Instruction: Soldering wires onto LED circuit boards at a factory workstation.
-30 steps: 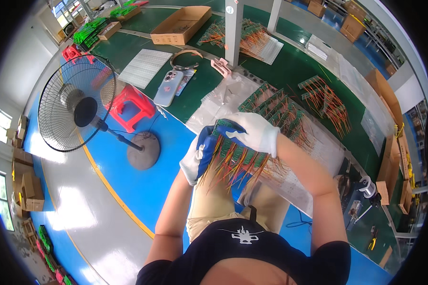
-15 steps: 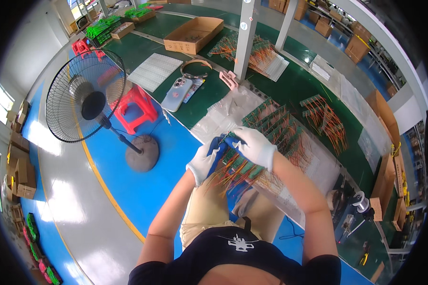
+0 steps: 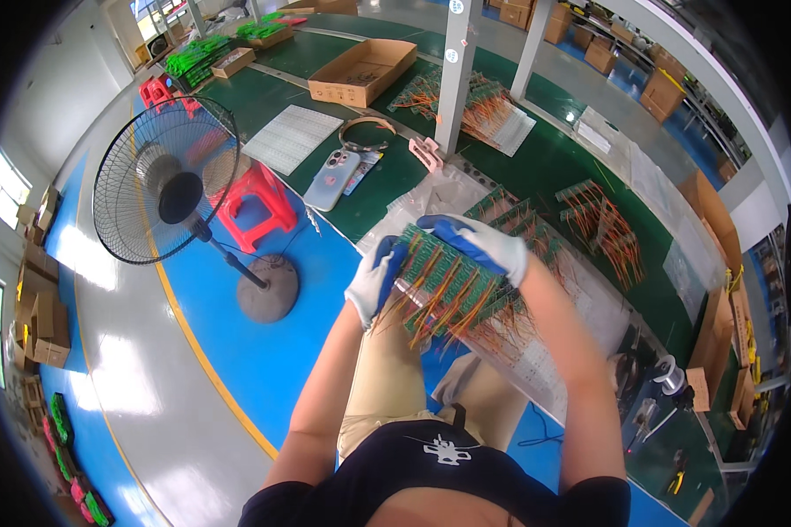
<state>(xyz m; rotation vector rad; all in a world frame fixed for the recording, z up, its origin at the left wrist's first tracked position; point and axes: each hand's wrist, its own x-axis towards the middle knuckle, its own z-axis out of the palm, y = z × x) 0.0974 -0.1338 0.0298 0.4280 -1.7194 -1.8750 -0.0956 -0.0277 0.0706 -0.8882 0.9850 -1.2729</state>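
Between my two gloved hands is a green circuit board panel (image 3: 437,270), tilted so its face shows, with rows of orange, red and yellow wires hanging toward my lap. My left hand (image 3: 376,277), in a white glove with blue palm coating, closes on the panel's left edge. Along its upper right edge my right hand (image 3: 488,246), gloved alike, is closed too, fingers bent over the rim. Just beyond it, more wired circuit boards (image 3: 536,230) lie on the table, partly hidden by my right hand and forearm.
Another wired board group (image 3: 599,230) lies to the right on the green table. A phone (image 3: 332,180), a white grid panel (image 3: 292,139) and a cardboard tray (image 3: 363,74) are farther off. A grey post (image 3: 456,79) rises from the table. At left stand a fan (image 3: 180,195) and red stool (image 3: 259,211). Solder wire spool (image 3: 668,376) at right.
The board panel has been turned up, so its green face now shows broadly between my hands. My hands have moved apart, the left one to its left edge, the right to its upper right edge.
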